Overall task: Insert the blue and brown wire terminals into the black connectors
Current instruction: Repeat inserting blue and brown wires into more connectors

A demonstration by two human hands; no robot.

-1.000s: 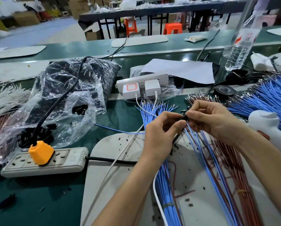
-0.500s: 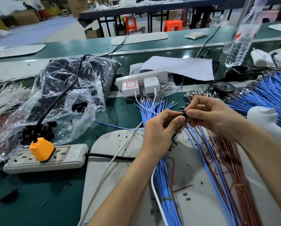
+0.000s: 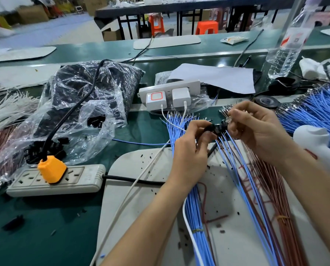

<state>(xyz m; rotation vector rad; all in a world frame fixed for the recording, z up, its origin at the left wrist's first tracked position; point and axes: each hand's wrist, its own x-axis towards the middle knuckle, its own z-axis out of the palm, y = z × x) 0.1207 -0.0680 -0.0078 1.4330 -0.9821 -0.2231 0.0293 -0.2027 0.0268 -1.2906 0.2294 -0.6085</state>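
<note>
Workshop floor with stools and cartons fills the blurred top of the frame, and below it runs the green counter (image 3: 35,237), carrying a pale work mat (image 3: 141,217) at lower centre. At centre left slumps a clear plastic bag (image 3: 87,96) of dark parts, probably spare connectors. Blue wires (image 3: 195,217) and brown wires (image 3: 275,198) fan up across the mat from the bottom edge, with a further blue heap (image 3: 313,112) at the right edge and a power strip (image 3: 55,181) at lower left. Just above the mat's far edge the left hand (image 3: 191,150) has thumb and fingers curled tight around the black connector (image 3: 217,128). The right hand (image 3: 256,129) meets it from the right, fingertips pinched on what looks like a terminal (image 3: 229,118). To seat it well, I would keep the connector steady, line the metal end squarely with its cavity, and push straight along the wire rather than at an angle, so the crimp does not bend. Fingers cover the connector's openings, so which cavity is being fed, whether the held wire is blue or brown, and how deep the terminal sits cannot be made out.
</note>
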